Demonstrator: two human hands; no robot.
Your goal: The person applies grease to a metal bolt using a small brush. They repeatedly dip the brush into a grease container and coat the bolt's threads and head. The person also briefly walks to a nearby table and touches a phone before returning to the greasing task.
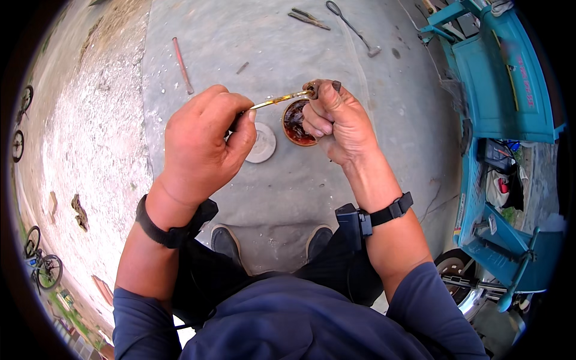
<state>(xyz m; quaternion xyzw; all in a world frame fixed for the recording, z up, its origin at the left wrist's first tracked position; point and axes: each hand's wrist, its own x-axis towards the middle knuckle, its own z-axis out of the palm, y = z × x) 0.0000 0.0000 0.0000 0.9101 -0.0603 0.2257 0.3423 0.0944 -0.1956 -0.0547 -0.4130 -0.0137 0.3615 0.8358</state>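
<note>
My left hand [207,135] pinches a thin yellowish stick [279,99] between thumb and fingers. Brown, grease-like stuff coats the stick toward its right end. That end meets a small dark metal part [311,89], which my right hand [341,123] grips with curled fingers. A ridged, dark stub [336,86] sticks out above the right thumb; whether it belongs to the same part I cannot tell. Below the hands, on the ground, stands a round tin of dark red-brown grease [294,123], partly hidden by my right fingers. Its pale round lid [263,145] appears to lie beside it.
Farther off lie a red bar [181,65], a short rusty piece [242,68], tongs [309,19] and a long-handled metal tool [355,30]. A teal vehicle [504,78] stands along the right. Bicycles [45,267] are at the far left. My shoes [228,243] are below.
</note>
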